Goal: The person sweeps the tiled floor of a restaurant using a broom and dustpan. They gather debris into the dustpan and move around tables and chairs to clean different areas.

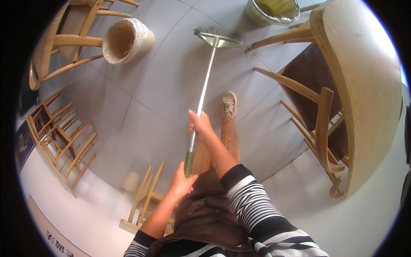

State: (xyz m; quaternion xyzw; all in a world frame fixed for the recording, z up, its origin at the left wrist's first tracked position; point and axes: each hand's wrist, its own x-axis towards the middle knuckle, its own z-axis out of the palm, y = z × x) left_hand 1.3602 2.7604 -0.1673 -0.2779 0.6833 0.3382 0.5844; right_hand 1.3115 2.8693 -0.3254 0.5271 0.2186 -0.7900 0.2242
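I hold a long-handled broom by its silver metal pole (205, 85). My left hand (182, 182) is wrapped around the green grip (189, 163) at the pole's near end. Farther up, my right hand (199, 123) grips the bare metal. The broom head (218, 40), pale green with grey bristles, lies against the grey tiled floor (160, 80) ahead of me. Small dark bits of debris (248, 51) show on the floor just right of the head. The undersides of the bristles are hidden.
A beige lined bin (146, 40) stands at the left beside a wooden chair (77, 40). Another lined bin (257, 14) is at the top right. Chairs with brown seats (313, 83) crowd the wooden table (362, 96) on the right. More wooden furniture (64, 141) is at lower left.
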